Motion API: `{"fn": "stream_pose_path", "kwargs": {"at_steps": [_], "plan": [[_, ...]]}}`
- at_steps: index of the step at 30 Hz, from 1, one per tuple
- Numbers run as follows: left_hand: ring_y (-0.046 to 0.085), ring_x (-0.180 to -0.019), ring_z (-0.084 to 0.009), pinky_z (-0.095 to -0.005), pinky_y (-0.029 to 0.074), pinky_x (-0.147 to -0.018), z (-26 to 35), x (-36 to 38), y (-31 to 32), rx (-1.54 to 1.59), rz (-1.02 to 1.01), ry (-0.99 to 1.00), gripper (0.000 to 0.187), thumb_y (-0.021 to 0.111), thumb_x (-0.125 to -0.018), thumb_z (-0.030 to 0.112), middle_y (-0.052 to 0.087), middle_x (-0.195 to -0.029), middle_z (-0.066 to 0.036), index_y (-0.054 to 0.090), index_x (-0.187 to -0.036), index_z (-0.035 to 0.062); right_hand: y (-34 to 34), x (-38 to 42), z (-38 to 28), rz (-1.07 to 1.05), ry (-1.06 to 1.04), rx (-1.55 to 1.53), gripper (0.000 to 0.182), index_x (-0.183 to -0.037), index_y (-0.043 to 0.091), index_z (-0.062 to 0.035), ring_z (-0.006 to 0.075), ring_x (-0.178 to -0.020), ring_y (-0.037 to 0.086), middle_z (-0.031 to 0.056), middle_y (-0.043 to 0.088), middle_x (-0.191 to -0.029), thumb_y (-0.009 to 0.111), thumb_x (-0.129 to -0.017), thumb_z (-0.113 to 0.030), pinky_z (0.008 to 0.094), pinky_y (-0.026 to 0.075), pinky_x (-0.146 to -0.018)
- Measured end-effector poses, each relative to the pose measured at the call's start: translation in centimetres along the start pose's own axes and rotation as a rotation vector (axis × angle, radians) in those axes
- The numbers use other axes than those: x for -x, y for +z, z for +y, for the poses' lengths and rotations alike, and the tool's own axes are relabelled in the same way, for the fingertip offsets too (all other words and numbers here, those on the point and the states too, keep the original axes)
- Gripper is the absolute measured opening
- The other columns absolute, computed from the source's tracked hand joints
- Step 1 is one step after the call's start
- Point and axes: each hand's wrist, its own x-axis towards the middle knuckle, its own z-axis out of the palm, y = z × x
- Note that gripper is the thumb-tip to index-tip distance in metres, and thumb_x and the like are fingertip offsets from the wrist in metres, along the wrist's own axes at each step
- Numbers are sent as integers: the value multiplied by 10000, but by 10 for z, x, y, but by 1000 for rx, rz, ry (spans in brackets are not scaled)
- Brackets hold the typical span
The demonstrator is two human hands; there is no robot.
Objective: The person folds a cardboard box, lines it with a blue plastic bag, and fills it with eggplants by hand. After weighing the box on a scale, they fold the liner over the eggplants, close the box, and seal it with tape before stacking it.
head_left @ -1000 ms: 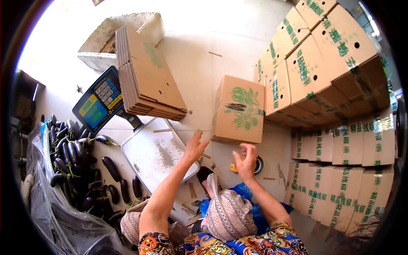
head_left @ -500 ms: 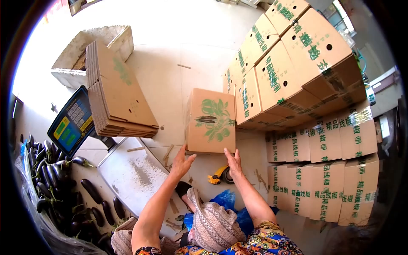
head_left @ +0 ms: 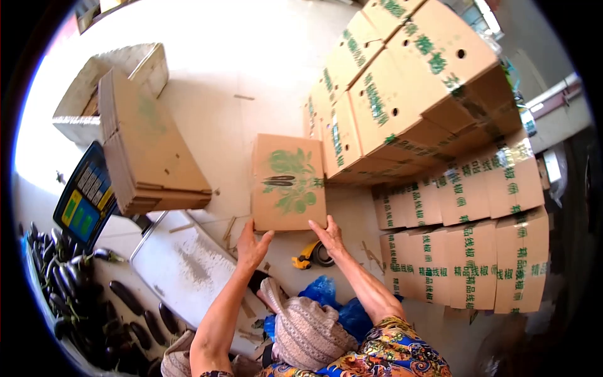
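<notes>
A closed cardboard box (head_left: 287,181) printed with green leaves and dark eggplants stands on the pale floor in front of me. My left hand (head_left: 251,246) touches its lower left corner with fingers spread. My right hand (head_left: 328,234) presses its lower right corner, fingers apart too. Neither hand wraps around the box. Just behind my right hand, a yellow tape dispenser (head_left: 311,254) lies on the floor.
A tall stack of sealed boxes with green print (head_left: 440,151) fills the right side. Flat folded cartons (head_left: 147,147) lean on a foam crate at the left. A scale platform (head_left: 185,267) with its keypad display (head_left: 85,201) and a pile of eggplants (head_left: 75,283) lie at lower left.
Both hands went from raised in the air to the box's lower corners. My view shifted right, so everything slid left in the frame.
</notes>
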Motion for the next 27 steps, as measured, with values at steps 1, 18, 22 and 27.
{"fn": "stream_pose_path", "kwargs": {"at_steps": [1, 18, 22, 27], "plan": [[607, -1111, -371, -413, 468, -958, -3, 4, -1, -11, 21, -3, 609, 746, -780, 251, 642, -1173, -230, 537, -1289, -9, 2, 6, 2, 21, -58, 5, 624, -1148, 570, -9, 329, -966, 666, 201, 690, -1046, 769, -781, -473, 435, 520, -820], [531, -1262, -372, -407, 426, -1037, -40, -28, -58, -172, 258, -86, 835, 698, -853, 282, 484, -1427, -257, 270, -1528, 40, 78, 12, -100, 29, -562, 18, 263, -1040, 602, -9, 314, -979, 605, 185, 621, -1032, 702, -812, -95, 394, 502, -853], [558, -1177, -313, -372, 461, -933, -14, -2, -37, 267, 97, -153, 937, 684, -861, 207, 472, -1432, -210, 82, -1572, 104, 31, -91, -64, 247, -525, 498, 829, -1407, 419, 7, 383, -1335, 409, 246, 438, -1430, 729, -801, -466, 449, 353, -1113], [585, -963, -213, -313, 521, -752, -47, 6, -21, 306, 59, -81, 940, 620, -904, 132, 443, -1441, -105, -25, -1586, 185, 14, -107, -74, -25, -252, 413, 854, -1394, 416, 40, 331, -1317, 458, 248, 490, -1377, 758, -791, -458, 403, 377, -1095]]}}
